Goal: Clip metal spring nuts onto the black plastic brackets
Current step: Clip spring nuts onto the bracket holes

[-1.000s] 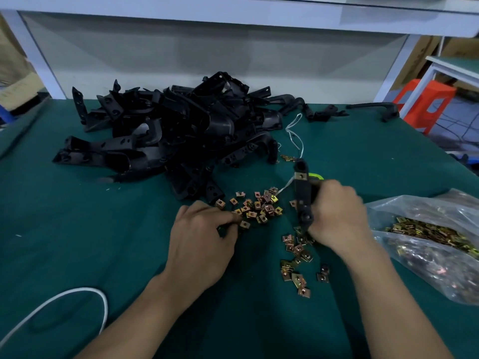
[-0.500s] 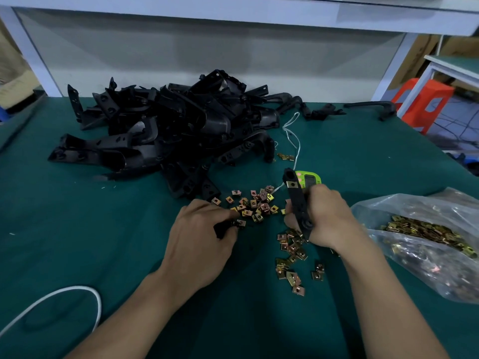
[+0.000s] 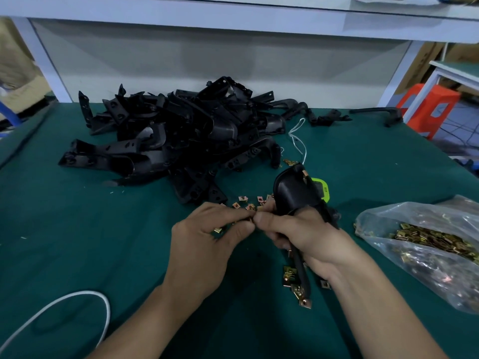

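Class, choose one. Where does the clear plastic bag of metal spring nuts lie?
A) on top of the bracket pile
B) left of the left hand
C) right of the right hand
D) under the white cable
C: the bag of spring nuts lies to the right of the right hand, which grips a black bracket.

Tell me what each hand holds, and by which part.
The right hand grips a black bracket around its middle, broad end up. The left hand holds a spring nut between thumb and curled fingers; by which part cannot be told.
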